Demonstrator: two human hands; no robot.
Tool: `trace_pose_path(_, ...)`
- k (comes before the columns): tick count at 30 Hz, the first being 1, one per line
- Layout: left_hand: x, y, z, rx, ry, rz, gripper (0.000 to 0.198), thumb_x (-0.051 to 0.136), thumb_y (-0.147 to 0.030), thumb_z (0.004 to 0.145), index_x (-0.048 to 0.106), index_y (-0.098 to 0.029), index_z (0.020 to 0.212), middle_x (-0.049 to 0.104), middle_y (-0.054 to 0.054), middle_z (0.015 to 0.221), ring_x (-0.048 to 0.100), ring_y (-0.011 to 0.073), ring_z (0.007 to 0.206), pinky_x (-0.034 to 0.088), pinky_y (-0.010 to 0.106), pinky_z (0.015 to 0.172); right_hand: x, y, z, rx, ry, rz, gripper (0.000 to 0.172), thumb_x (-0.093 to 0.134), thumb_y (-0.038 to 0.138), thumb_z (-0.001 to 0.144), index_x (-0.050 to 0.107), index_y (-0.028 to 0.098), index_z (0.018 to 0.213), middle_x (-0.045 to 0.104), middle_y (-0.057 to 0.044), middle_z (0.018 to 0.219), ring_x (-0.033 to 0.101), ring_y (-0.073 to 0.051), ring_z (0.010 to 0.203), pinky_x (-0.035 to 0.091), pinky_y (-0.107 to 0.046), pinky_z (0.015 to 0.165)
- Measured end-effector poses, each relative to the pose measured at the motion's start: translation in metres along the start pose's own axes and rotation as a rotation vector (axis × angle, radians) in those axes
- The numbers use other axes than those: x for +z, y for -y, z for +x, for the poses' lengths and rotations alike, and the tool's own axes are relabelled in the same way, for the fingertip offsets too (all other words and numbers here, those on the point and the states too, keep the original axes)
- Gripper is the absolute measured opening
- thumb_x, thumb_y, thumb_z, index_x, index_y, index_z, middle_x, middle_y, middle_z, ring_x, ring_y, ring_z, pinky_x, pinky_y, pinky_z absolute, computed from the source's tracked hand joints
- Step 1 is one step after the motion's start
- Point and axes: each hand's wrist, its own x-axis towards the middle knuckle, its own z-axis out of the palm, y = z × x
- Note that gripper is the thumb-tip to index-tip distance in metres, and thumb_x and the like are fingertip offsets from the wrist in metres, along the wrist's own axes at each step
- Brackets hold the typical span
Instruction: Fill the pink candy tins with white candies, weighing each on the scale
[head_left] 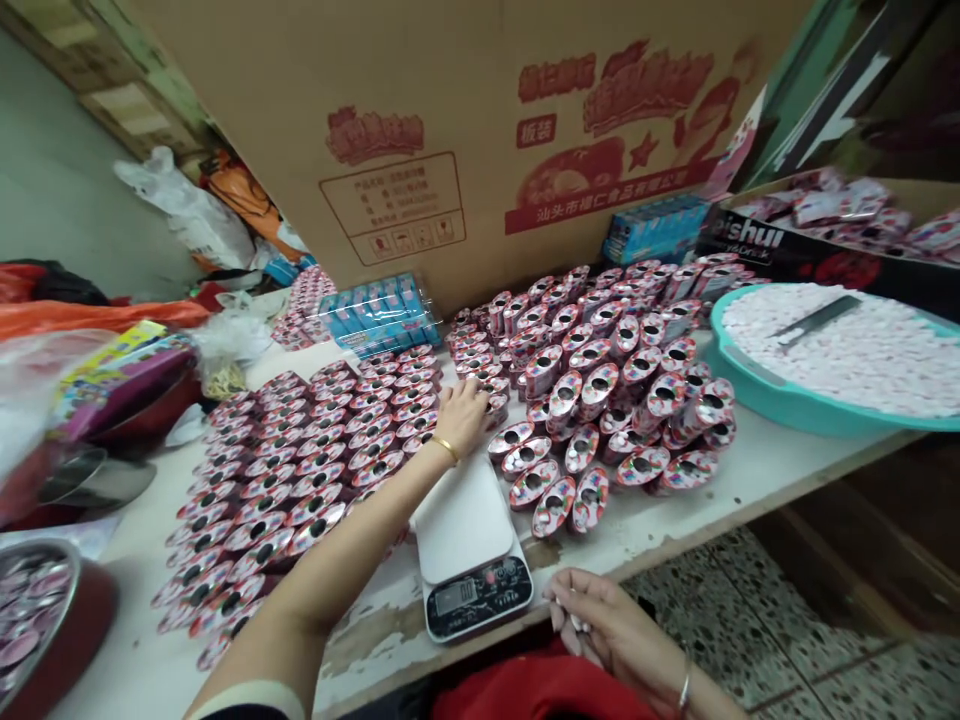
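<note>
Right hand [604, 628], grip apparently closed on small white bits [576, 622]; left hand [459, 420] open on foil packets [315, 470] beside digital scale [469, 590].

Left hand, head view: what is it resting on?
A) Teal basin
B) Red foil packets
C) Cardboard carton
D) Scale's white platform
B. The left hand rests on the end of a row of red foil packets, just beyond the digital scale.

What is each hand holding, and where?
The right hand pinches a small white bit in its fingertips, too small to identify. The left hand rests on the packets, holding nothing visible.
</note>
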Motion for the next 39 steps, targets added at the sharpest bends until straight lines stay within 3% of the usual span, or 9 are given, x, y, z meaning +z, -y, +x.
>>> trace_pose_path(3,-0.008,0.001,-0.003,0.006,0.01,-0.001,0.014,0.049,-0.028,0.084,0.061,-0.019,0.084,0.049,0.01,0.12,0.041,0.0281,0.107,0.033,0.043,0.082,0.002,0.001,-0.004,-0.001,0.003,-0.009,0.041,0.074,0.048,0.064,0.055,0.013,0.076,0.054,0.002,0.064,0.042,-0.002,0.041,0.019,-0.016,0.037)
trace_pose_path(6,-0.032,0.005,-0.016,0.013,-0.026,-0.03,0.014,0.05,-0.029,0.085,0.06,-0.019,0.082,0.049,0.008,0.123,0.042,0.0283,0.109,0.033,0.044,0.083,0.003,0.002,-0.009,-0.008,0.012,-0.017,0.04,0.075,0.046,0.063,0.056,0.013,0.076,0.055,0.001,0.065,0.043,-0.002,0.042,0.02,-0.015,0.036)
trace_pose_path(10,-0.073,0.011,-0.06,0.049,-0.036,-0.148,0.02,0.046,-0.034,0.088,0.058,-0.019,0.084,0.055,0.006,0.111,0.051,0.0208,0.097,0.036,0.038,0.08,-0.002,0.0,-0.015,-0.009,-0.027,-0.024,0.037,0.075,0.042,0.064,0.059,0.011,0.078,0.058,-0.001,0.07,0.046,-0.003,0.047,0.026,-0.015,0.039)
trace_pose_path(13,-0.085,0.006,-0.1,0.09,0.021,-0.209,0.024,0.043,-0.036,0.09,0.056,-0.019,0.083,0.056,0.006,0.105,0.054,0.0173,0.089,0.038,0.033,0.076,-0.003,-0.002,-0.016,0.012,-0.027,-0.049,0.035,0.076,0.038,0.063,0.06,0.011,0.077,0.058,-0.002,0.07,0.048,-0.004,0.052,0.032,-0.016,0.044)
trace_pose_path(18,-0.063,-0.01,-0.142,0.06,0.054,-0.295,0.016,0.046,-0.033,0.089,0.055,-0.019,0.087,0.058,0.006,0.102,0.056,0.0177,0.091,0.041,0.032,0.076,0.003,-0.001,-0.015,0.039,0.022,-0.079,0.035,0.077,0.032,0.062,0.061,0.011,0.083,0.059,-0.002,0.073,0.049,-0.004,0.053,0.032,-0.015,0.045)
trace_pose_path(24,-0.055,-0.011,-0.171,-0.114,-0.193,-0.456,0.036,0.056,-0.035,0.083,0.048,-0.018,0.114,0.055,0.01,0.114,0.051,0.0223,0.106,0.043,0.037,0.088,0.011,-0.001,-0.019,0.079,0.012,-0.081,0.034,0.075,0.032,0.065,0.06,0.012,0.088,0.059,-0.003,0.078,0.05,-0.004,0.056,0.032,-0.015,0.046)
trace_pose_path(27,-0.06,-0.012,-0.196,-0.256,-0.291,-0.538,0.027,0.051,-0.031,0.086,0.05,-0.019,0.11,0.059,0.008,0.101,0.055,0.0184,0.094,0.046,0.033,0.082,0.012,0.0,-0.021,0.102,-0.011,-0.102,0.033,0.076,0.026,0.063,0.061,0.013,0.088,0.06,-0.003,0.079,0.052,-0.006,0.061,0.036,-0.016,0.051)
trace_pose_path(32,-0.051,-0.017,-0.236,-0.392,-0.338,-0.586,0.02,0.049,-0.028,0.087,0.054,-0.018,0.104,0.059,0.004,0.088,0.055,0.0141,0.079,0.046,0.027,0.07,0.015,0.003,-0.021,0.122,0.014,-0.178,0.032,0.075,0.032,0.067,0.059,0.013,0.088,0.058,-0.002,0.076,0.049,-0.005,0.057,0.033,-0.016,0.048)
trace_pose_path(39,-0.033,-0.02,-0.254,-0.423,-0.332,-0.63,0.021,0.047,-0.027,0.088,0.055,-0.017,0.105,0.06,0.005,0.085,0.054,0.0131,0.076,0.045,0.025,0.067,0.031,0.027,-0.016,0.037,0.036,-0.355,0.033,0.074,0.037,0.068,0.058,0.013,0.084,0.058,-0.001,0.073,0.044,-0.004,0.054,0.031,-0.017,0.047)
